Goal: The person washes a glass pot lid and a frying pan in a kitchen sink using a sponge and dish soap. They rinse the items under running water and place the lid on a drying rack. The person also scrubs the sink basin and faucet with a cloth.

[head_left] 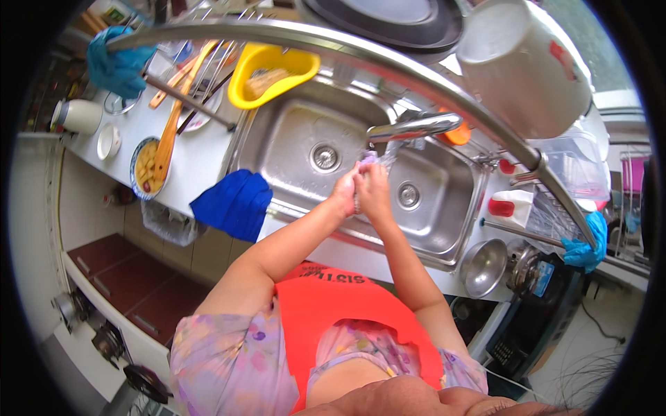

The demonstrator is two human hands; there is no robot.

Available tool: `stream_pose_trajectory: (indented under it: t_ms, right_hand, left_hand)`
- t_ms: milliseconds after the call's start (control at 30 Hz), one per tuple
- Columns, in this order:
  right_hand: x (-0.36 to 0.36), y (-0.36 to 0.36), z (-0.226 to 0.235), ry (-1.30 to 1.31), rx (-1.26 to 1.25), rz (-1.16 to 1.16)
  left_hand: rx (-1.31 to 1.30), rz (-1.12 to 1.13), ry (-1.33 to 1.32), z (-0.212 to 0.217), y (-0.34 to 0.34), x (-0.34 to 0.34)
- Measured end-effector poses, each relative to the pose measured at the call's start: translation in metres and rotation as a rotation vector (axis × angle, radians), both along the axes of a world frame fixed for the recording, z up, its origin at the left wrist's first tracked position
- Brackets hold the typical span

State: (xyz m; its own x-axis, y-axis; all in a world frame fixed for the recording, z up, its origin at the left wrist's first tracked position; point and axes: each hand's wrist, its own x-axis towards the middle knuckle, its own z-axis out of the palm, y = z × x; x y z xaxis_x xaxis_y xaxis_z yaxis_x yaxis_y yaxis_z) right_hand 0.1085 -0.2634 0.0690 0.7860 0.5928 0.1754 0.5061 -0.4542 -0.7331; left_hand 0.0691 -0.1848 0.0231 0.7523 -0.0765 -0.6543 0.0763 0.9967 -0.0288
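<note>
Over the steel double sink (pixel 291 149), both hands are pressed together under the tap (pixel 409 127). The left hand (pixel 345 188) and the right hand (pixel 373 192) are curled shut around a small pale purple cloth (pixel 368 159). The cloth sticks up out of the hands toward the tap's mouth, and water runs down onto it. It is too bunched up to tell which way it is longest.

A big white pot (pixel 522 68) with a red label on its side hangs at the top right. A blue towel (pixel 233 202) hangs over the front edge of the desk (pixel 201 163). A yellow strainer basket (pixel 272 72) sits at the back of the sink with some pale food bits in it. A bowl (pixel 148 166) on the desk holds yellow food chunks, and a wooden spoon (pixel 170 128) leans in it. A shiny empty steel bowl (pixel 483 267) sits right of the sink.
</note>
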Motion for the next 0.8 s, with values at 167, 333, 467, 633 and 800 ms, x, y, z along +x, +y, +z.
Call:
stream_pose_trajectory:
  t_ms: [167, 333, 467, 633, 800]
  right_hand:
    - [0.022, 0.037, -0.046, 0.251, -0.206, -0.221]
    - [-0.028, 0.077, -0.035, 0.073, -0.023, -0.078]
    - [0.039, 0.08, -0.058, 0.546, -0.158, -0.276]
    - [-0.024, 0.095, -0.056, 0.222, 0.048, -0.11]
    - [0.027, 0.097, -0.073, 0.542, 0.018, -0.388]
  left_hand:
    - [0.201, 0.146, -0.153, 0.008, -0.009, -0.018]
    - [0.074, 0.257, -0.421, -0.031, 0.046, -0.029]
    - [0.253, 0.181, -0.156, -0.003, 0.03, -0.027]
    - [0.16, 0.151, -0.152, -0.009, 0.078, -0.041]
    - [0.308, 0.182, -0.144, 0.01, 0.062, -0.035]
